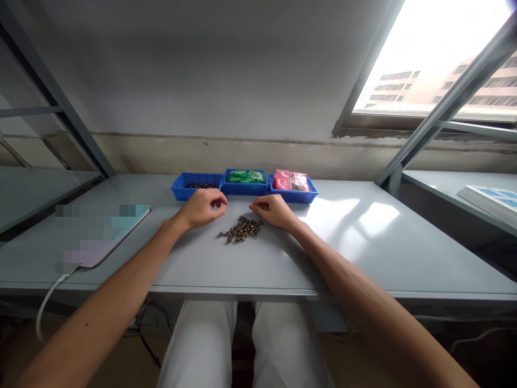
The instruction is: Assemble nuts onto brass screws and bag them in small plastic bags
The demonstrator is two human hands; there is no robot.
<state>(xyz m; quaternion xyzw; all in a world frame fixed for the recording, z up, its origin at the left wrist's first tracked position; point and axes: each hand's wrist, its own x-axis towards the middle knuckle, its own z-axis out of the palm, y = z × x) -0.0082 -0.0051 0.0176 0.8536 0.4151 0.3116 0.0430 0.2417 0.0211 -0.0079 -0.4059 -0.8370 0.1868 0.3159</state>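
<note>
A loose pile of small brass-coloured screws or similar metal fittings (242,229) lies on the grey table. Left of it and slightly farther back, my left hand (202,208) hovers with its fingers curled toward the thumb. Whatever those fingertips hold, if anything, is too small to make out. My right hand (275,210) is just beyond the pile's right edge, thumb and fingers pinched together. What lies in that pinch is hidden. Behind my left hand, a blue tray (177,186) contains more dark small metal pieces.
The middle blue bin (245,188) holds green plastic packets (245,176). Pink packets (291,180) fill the right blue bin (293,197). At left rests a flat tablet-like device (117,231) with a white cable (46,299). Metal posts flank the grey table (250,275); a wall stands behind.
</note>
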